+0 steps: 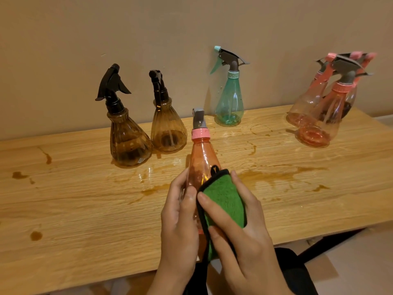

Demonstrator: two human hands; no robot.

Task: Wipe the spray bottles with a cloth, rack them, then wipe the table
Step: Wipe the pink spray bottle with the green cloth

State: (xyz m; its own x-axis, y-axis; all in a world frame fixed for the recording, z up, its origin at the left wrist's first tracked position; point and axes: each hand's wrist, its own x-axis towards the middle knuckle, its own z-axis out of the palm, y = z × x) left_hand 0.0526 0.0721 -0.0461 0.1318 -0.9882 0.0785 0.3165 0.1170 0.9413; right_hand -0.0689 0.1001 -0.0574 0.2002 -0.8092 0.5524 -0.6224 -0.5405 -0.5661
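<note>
An orange-pink spray bottle [201, 158] with a pink collar and grey head is tilted away from me over the wooden table [85, 209]. My left hand [179, 222] grips its lower body. My right hand [244, 226] presses a green cloth [223, 199] with black edging against the bottle's right side. Two brown ribbed bottles [129, 141] [168, 130] with black triggers stand at the back left. A teal bottle [229, 103] stands by the wall. Several pink bottles [319, 116] cluster at the back right.
Brown liquid stains and wet patches [272, 175] spread across the tabletop, with drops at the left [35, 235]. A beige wall runs right behind the table. Below the front edge sits a dark object [291, 269], beside a black table leg.
</note>
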